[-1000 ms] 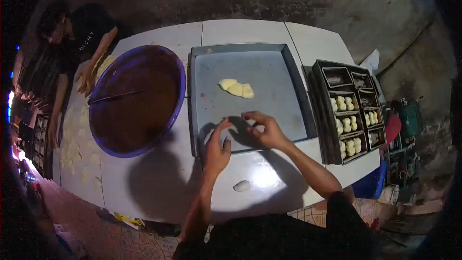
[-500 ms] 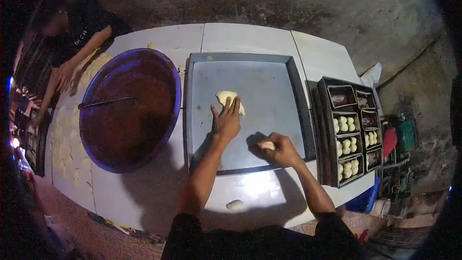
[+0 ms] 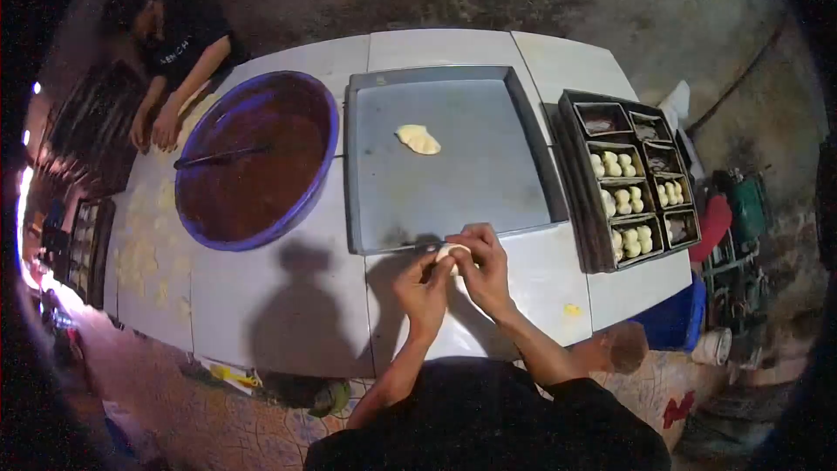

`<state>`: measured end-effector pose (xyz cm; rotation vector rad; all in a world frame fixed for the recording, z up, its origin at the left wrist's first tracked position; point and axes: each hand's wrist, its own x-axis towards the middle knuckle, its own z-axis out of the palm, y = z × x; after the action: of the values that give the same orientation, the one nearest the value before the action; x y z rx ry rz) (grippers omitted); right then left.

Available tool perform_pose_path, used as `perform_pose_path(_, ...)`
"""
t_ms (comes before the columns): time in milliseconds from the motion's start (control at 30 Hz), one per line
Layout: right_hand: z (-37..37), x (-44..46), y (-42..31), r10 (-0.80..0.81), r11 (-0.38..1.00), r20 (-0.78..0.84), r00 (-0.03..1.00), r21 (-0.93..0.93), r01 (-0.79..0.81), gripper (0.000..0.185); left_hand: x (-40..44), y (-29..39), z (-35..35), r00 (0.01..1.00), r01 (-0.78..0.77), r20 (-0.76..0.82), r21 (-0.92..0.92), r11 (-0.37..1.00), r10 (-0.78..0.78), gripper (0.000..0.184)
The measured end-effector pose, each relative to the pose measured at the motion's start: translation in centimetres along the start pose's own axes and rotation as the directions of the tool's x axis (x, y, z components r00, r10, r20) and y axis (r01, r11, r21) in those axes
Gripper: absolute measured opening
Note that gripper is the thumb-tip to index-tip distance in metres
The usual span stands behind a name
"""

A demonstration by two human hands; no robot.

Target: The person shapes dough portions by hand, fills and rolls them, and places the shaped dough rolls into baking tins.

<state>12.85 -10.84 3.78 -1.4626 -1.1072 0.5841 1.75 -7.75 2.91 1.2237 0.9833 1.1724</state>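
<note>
White table [image 3: 440, 48]: purple basin [image 3: 301, 220], grey tray [image 3: 471, 179], black mould rack [image 3: 579, 187] in row; dough pieces [image 3: 144, 257] far left.

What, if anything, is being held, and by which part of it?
A small pale dough piece, held by the left grip and right grip, seemingly at its edges; it is partly hidden.

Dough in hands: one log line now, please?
left hand: holding dough piece | right hand: holding same piece | tray: another dough lump inside

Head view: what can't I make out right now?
Head view, underside of the dough piece: hidden by the left hand and right hand.
Head view, floor of the purple basin: covered by brown contents.
Head view, what the far-left dark tray holds: too small.
</note>
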Motion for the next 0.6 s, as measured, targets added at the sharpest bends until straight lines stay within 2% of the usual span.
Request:
perform_pose_path(33,0.7,0.3,-0.2,-0.034,0.999,0.025,0.999,-0.028,0.035,0.022,-0.4,0.2,-0.9,1.0,-0.009,-0.026,0.005,1.0,0.009,0.017)
perform_pose_path(67,1.1,0.5,-2.1,-0.023,0.997,0.023,0.999,-0.077,0.025,0.031,-0.6,0.6,-1.8,0.999,0.05,-0.019,0.047,0.998,-0.049,0.016)
perform_pose_path(100,1.5,0.5,-2.2,-0.162,0.981,0.063,0.985,-0.098,0.167,0.032,-0.6,1.0,-2.6,0.994,0.105,-0.018,0.085,0.991,-0.104,0.015)
perform_pose_path(133,1.8,0.5,-2.4,-0.3,0.944,0.107,0.948,-0.111,0.311,0.032,-0.9,0.1,-3.1,0.999,0.051,-0.011,-0.145,0.988,-0.053,0.008)
perform_pose_path(167,2.7,-0.1,-2.7,-0.293,0.954,0.297,0.909,0.021,0.3,0.043,-1.1,0.3,-3.7,0.945,0.313,0.089,-0.525,0.792,-0.314,0.012)
perform_pose_path(200,3.9,-1.1,-2.7,-0.191,0.973,0.351,0.917,0.192,0.13,0.046,-1.4,0.4,-4.3,0.831,0.499,0.295,-0.771,0.395,-0.472,0.022)
perform_pose_path(233,4.3,-1.2,-2.6,-0.277,0.961,0.363,0.889,0.12,0.25,0.047,-1.8,0.6,-5.3,0.816,0.529,0.435,-0.828,0.187,-0.38,0.03)
perform_pose_path(267,4.5,-0.8,-2.2,-0.362,0.927,0.385,0.849,0.048,0.373,0.049,-1.7,-1.0,-6.3,0.828,0.543,0.488,-0.822,0.174,-0.275,0.04)
perform_pose_path(300,4.6,-0.7,-1.7,-0.246,0.969,0.459,0.853,0.1,0.226,0.072,-1.4,-0.4,-7.0,0.823,0.55,0.51,-0.826,0.123,-0.251,0.053)
perform_pose_path(333,4.8,-0.4,-1.3,-0.262,0.965,0.479,0.838,0.107,0.241,0.072,-1.1,0.4,-7.8,0.815,0.561,0.533,-0.824,0.077,-0.228,0.068)
perform_pose_path(367,4.9,0.0,-1.0,-0.18,0.949,0.557,0.811,0.316,-0.007,0.087,0.4,2.0,-8.7,0.797,0.589,0.604,-0.784,0.194,0.022,0.081)
perform_pose_path(400,4.9,0.3,-0.3,-0.114,0.842,0.646,0.755,0.467,-0.272,0.104,2.9,3.7,-9.5,0.707,0.582,0.659,-0.748,0.319,0.256,0.094)
perform_pose_path(433,5.0,0.3,2.2,-0.083,0.893,0.66,0.746,0.382,-0.239,0.121,5.5,3.5,-10.4,0.735,0.531,0.618,-0.781,0.329,0.28,0.099)
perform_pose_path(467,5.4,0.4,1.6,-0.107,0.878,0.644,0.758,0.418,-0.231,0.115,9.0,2.3,-12.1,0.771,0.322,0.505,-0.835,0.446,0.388,0.093)
perform_pose_path(500,5.6,0.5,1.3,-0.063,0.884,0.61,0.79,0.402,-0.24,0.113,13.4,1.6,-14.0,0.859,0.254,0.487,-0.675,0.693,0.159,0.084)
perform_pose_path(533,5.6,0.4,1.2,-0.026,0.889,0.571,0.82,0.389,-0.243,0.112,16.8,1.8,-15.0,0.97,0.12,0.241,-0.448,0.886,-0.01,0.077)
perform_pose_path(567,5.8,0.4,0.6,-0.043,0.884,0.523,0.852,0.417,-0.211,0.107,20.4,3.4,-16.6,1.0,-0.015,0.019,0.036,0.999,0.014,0.073)
perform_pose_path(600,5.6,0.5,0.7,-0.08,0.877,0.492,0.867,0.449,-0.174,0.103,23.2,4.8,-17.4,0.999,-0.011,-0.043,0.353,0.936,0.028,0.076)
